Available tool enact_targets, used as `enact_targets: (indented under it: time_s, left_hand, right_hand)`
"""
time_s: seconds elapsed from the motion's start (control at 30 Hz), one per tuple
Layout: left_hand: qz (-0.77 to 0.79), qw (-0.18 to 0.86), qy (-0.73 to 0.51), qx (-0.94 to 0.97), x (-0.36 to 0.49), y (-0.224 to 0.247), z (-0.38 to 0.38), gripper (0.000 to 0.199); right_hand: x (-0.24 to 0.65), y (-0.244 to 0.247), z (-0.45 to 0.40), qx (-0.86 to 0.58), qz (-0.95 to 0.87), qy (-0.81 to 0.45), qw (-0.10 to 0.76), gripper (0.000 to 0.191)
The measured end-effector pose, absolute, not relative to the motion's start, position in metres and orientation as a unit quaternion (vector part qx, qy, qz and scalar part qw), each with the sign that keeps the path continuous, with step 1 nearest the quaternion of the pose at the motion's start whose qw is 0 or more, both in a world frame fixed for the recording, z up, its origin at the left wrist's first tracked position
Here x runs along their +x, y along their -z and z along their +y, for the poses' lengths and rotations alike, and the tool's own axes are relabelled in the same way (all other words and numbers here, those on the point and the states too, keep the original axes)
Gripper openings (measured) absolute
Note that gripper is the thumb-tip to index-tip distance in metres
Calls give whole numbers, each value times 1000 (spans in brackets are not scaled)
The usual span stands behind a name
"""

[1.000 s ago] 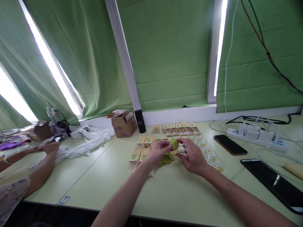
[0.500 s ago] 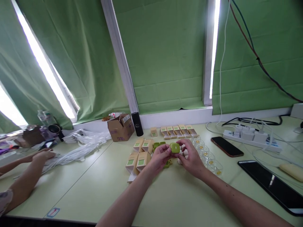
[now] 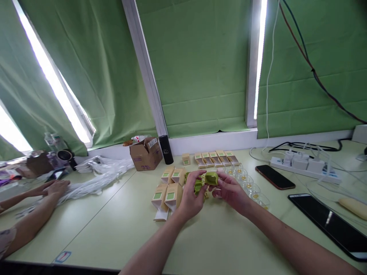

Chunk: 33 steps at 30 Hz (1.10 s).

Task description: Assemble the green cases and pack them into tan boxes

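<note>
A small olive-green case (image 3: 211,178) with rounded corners is held above the table between both hands, its hollow-looking side now facing me. My left hand (image 3: 192,194) grips its left edge with thumb and fingers. My right hand (image 3: 233,191) pinches it from the right. Under and beside my left hand lie more green cases (image 3: 198,186), partly hidden by my fingers. Several clear round plastic pieces with yellow centres (image 3: 249,186) stand in a row to the right of my right hand. Open kraft cartons with green labels (image 3: 174,193) stand left of my left hand.
More kraft cartons (image 3: 215,159) line the back, near a black cylinder (image 3: 166,149) and a cardboard box (image 3: 146,154). Phone (image 3: 275,177), tablet-like device (image 3: 327,225) and power strip (image 3: 305,170) lie right. At left, another person's hands (image 3: 56,189) touch white strips (image 3: 94,183).
The green case has been turned, from its smooth face to a hollow-looking side. My left fingers have moved up and over, and my right hand has shifted its hold.
</note>
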<state>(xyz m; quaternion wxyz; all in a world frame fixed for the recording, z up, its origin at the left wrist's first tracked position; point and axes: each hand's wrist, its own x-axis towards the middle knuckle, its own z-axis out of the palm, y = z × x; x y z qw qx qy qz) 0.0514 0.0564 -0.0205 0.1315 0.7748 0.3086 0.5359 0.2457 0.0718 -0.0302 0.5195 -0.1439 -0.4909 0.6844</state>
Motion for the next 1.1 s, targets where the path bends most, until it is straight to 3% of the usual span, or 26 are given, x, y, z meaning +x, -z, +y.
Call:
enact_targets:
  time_s: [0.2,0.4,0.57,0.73,0.87,1.0,1.1]
  left_hand:
    - [291,87,-522,797,55,25,54,45]
    - [352,132,-545,750,55,24,54,39]
    - [388,288,-581,655,57,26,63,40]
    - [351,505,-547,568,63,25,64,65]
    - [289,618,-524,510,71,20,54,66]
    - [291,614,-504,534,73,23,52,67]
    - [333,527,-508,594,70,27,58,64]
  right_hand:
    - [243,29,67,-143,-483,-719,480,36]
    - [243,30,68,-213,-518,-661,499,46]
    - [243,30,67,-282,-609,-461,581,44]
    - [240,32,59,-309,-711,-256,577,41]
    - [238,37,58,-307,-749,-143,569,49]
    - [239,39,61,-318,-746,-109,575,41]
    - [241,37,61,-320,-740,-118,580,36]
